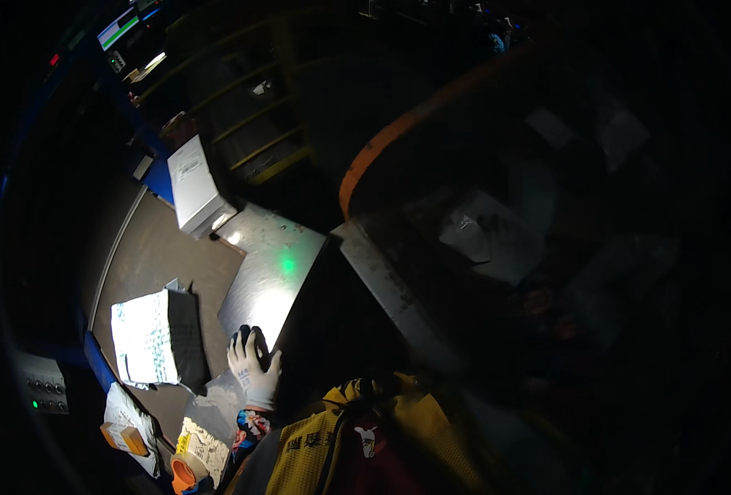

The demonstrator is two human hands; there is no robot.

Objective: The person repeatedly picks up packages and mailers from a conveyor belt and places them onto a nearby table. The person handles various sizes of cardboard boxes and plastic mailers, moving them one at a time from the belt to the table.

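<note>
My left hand [254,374], in a pale glove with dark fingertips, rests at the near edge of a shiny metal plate [248,284]. Its fingers are apart and hold nothing. Left of it, a white parcel [146,337] with printed marks and a dark side sits on the brown tabletop [155,253]. In the dimness on the right, my right hand [514,250] appears to reach onto a pale plastic package [464,235]; whether it grips it is unclear. A white box [195,182] bearing a label stands at the plate's far end.
A tape roll on an orange core [186,473] lies near the table's front. Left of it are a white plastic bag [124,411] and a small brown box [124,438]. An orange curved edge [371,151], yellow railing [279,164] and button panel [45,385] stand around.
</note>
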